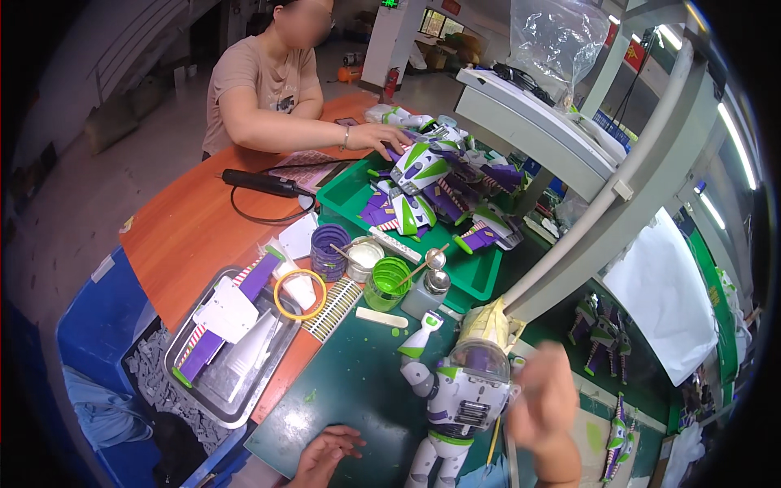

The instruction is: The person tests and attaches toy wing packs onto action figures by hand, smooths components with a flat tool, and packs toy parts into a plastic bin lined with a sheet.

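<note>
A white, purple and green toy space-ranger figure (464, 394) with a clear dome helmet lies on the dark green work surface (342, 382), feet toward me. To its left, near the front edge, my left hand (328, 454) rests with loosely bent fingers apart and nothing in it. My right hand (545, 394) is raised at the figure's right side, smeared by motion. Whether it touches the figure or holds anything cannot be made out. A thin yellow-handled brush (494, 439) lies between the figure and my right forearm.
Purple (329, 256) and green (389, 285) paint jars stand beyond the figure. A metal tray (236, 398) holds a winged white part. Across the table, a person's hand (378, 138) touches toy parts piled in a green tray (342, 195). A grey post (634, 163) rises at right.
</note>
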Demonstrator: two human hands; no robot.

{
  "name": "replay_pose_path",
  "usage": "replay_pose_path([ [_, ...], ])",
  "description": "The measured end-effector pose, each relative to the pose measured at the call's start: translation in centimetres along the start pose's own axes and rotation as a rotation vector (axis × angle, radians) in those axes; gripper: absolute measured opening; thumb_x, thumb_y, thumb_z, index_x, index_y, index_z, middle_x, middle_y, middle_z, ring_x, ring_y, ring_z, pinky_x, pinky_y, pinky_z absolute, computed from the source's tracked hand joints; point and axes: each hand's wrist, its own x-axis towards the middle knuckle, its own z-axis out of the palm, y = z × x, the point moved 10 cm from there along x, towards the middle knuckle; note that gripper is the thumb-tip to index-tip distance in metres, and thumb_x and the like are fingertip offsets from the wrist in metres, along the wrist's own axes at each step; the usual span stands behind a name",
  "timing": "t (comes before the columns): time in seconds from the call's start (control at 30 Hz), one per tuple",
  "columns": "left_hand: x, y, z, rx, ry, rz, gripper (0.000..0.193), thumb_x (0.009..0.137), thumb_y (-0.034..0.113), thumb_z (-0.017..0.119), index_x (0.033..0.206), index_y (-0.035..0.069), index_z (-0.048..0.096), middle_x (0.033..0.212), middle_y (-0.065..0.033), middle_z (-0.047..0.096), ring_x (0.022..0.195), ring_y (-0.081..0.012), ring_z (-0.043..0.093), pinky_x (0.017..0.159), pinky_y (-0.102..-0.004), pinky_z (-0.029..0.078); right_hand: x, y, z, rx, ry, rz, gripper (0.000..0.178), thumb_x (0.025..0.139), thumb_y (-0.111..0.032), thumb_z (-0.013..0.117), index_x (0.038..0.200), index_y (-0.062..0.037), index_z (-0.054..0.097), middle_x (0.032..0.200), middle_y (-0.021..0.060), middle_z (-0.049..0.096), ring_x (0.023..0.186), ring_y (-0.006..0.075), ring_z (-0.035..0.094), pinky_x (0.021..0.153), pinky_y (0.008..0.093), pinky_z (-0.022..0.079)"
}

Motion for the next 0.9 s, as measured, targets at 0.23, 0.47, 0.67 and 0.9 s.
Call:
replay_pose_path([
  [0.23,-0.1,1.1,1.9,0.094,-0.079,0.107,0.014,0.089,0.002,0.045,0.099,-0.001,0.054,0.122,-0.0166,0.045,0.108,-0.0253,0.051,0.088,-0.0369,0.044,-10.7,-4.7,-1.7,-0.156,-0.055,0.103,0.019,0.067,-0.011,0.069,0.076,-0.0042,0.054,0.077,0.0087,0.057,0.066,0.0246,0.053,0.058,0.0384,0.038],
  [0.47,-0.2,1.4,3.4,0.327,-0.131,0.209,0.014,0.093,0.007,0.043,0.099,-0.001,0.052,0.118,-0.0164,0.045,0.105,-0.0241,0.052,0.083,-0.0355,0.046,-16.2,-4.3,-2.5,-0.126,-0.018,0.318,0.018,0.068,-0.013,0.068,0.078,-0.0051,0.055,0.080,0.0081,0.057,0.069,0.0242,0.053,0.061,0.0388,0.038],
  [0.67,-0.2,1.2,3.7,0.347,-0.145,0.237,0.014,0.091,0.004,0.048,0.103,0.000,0.053,0.120,-0.0133,0.043,0.107,-0.0205,0.050,0.084,-0.0331,0.045,-17.9,-4.5,-3.8,-0.087,-0.004,0.358,0.018,0.069,-0.014,0.067,0.079,-0.0060,0.055,0.082,0.0075,0.057,0.071,0.0238,0.053,0.064,0.0391,0.037],
  [0.9,-1.0,1.4,3.6,0.375,-0.130,0.246,0.014,0.089,0.003,0.050,0.103,0.000,0.053,0.120,-0.0120,0.043,0.107,-0.0186,0.050,0.084,-0.0329,0.045,-19.4,-6.2,-5.3,-0.081,-0.009,0.416,0.017,0.070,-0.016,0.066,0.081,-0.0069,0.056,0.085,0.0069,0.057,0.074,0.0235,0.053,0.066,0.0394,0.036],
])
